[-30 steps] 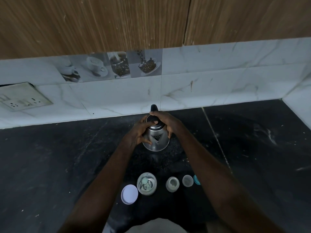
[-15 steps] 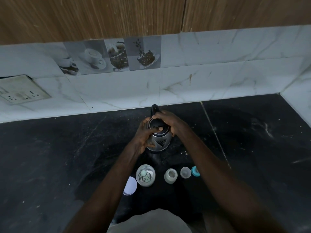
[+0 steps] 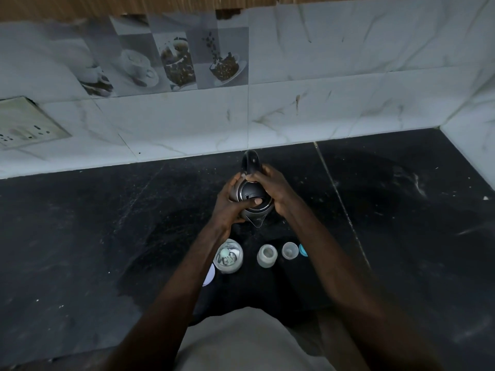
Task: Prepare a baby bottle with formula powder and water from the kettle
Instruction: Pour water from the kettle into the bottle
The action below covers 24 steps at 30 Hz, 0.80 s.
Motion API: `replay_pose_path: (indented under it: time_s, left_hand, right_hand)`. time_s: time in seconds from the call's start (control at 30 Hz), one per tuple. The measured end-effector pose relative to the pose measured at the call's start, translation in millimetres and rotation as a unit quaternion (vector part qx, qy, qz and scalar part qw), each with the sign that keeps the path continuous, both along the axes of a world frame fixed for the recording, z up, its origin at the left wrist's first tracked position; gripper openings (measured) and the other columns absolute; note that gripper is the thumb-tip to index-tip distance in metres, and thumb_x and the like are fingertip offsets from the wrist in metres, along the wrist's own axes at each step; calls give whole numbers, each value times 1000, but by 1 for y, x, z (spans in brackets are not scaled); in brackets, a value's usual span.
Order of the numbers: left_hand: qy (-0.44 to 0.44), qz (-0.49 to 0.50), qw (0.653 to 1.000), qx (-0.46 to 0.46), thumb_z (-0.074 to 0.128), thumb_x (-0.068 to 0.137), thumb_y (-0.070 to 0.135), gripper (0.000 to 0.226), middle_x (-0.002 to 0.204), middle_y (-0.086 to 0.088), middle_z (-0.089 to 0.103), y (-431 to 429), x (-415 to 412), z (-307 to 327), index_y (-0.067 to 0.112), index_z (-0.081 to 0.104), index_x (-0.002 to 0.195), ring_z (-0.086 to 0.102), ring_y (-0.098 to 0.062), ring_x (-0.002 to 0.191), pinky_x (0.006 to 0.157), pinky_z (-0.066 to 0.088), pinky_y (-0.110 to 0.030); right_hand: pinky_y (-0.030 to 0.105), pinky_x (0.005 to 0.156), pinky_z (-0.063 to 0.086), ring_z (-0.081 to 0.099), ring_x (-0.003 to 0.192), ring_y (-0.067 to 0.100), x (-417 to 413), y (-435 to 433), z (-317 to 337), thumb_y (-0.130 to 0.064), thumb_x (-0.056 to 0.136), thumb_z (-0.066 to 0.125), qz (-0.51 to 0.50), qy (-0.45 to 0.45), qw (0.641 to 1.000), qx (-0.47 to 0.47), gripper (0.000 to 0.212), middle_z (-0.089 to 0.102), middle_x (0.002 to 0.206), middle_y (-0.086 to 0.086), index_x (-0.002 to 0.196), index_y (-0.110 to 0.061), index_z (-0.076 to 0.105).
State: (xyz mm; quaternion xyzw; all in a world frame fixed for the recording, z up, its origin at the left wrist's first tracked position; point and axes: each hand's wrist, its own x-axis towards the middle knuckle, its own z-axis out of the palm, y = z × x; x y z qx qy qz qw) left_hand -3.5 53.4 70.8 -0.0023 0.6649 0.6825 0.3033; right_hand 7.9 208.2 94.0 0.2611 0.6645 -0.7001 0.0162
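From my end, the kettle [image 3: 250, 192] stands on the black counter [image 3: 107, 236] not far from the wall [image 3: 334, 111]. Its handle [image 3: 250, 160] is turned away from me and its spout [image 3: 257, 223] points toward me. Both hands are on it. The left hand [image 3: 227, 207] is curled round the steel body on the left side, with the thumb laid across the black top. The right hand [image 3: 276, 188] is curled over the far right of the top, where the handle begins, and its fingers are bent down onto it. The two forearms run up from the bottom of the view and frame the other things, which lie nearer to me than the kettle. The bottle [image 3: 267, 256] stands upright between the forearms with its mouth open, apart from the kettle. To its left is the open jar [image 3: 228, 257], with a pale scoop showing inside, just beside the left wrist. A white lid [image 3: 210, 274] lies left of the jar, mostly hidden behind the left forearm. Just right of the bottle sits a clear cap [image 3: 290, 250], and beyond that a teal ring [image 3: 302, 249], of which only a sliver shows past the right forearm. On the wall there are coffee-picture tiles [image 3: 187, 62], a socket [image 3: 26, 127] at far left, and a wooden cabinet [image 3: 160, 4] above.
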Motion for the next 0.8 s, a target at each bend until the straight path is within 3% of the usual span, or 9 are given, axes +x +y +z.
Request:
replay_pose_path:
  time_s: [0.17,0.3,0.47,0.8]
  left_hand:
    - [-5,10,1000,17,100,57,24,99,130,6,73,3,9,2,48,56,142,74,-25,115,90,61,-64]
    - [2,8,1000,26,97,69,12,92,129,5,73,6,14,2,44,56,144,75,-24,112,90,61,-66]
    - [25,1,999,32,96,69,11,83,126,7,75,9,22,4,54,61,131,75,-25,113,91,60,-67]
    - [41,4,999,29,95,71,7,81,126,5,74,10,32,5,55,62,128,75,-23,112,90,61,-65]
  right_hand:
    - [31,76,61,76,91,16,9,3,2,-20,85,78,0,6,1000,11,32,78,106,5,116,-15,70]
    - [30,75,59,75,91,16,14,6,3,-19,85,78,-3,9,1000,17,32,77,106,5,116,-15,70]
    - [27,74,58,74,88,13,23,10,2,-18,86,78,-11,24,999,18,31,76,106,4,115,-14,69]
    - [26,73,58,74,85,11,34,9,0,-14,85,78,-29,39,999,12,29,77,102,2,113,-14,70]
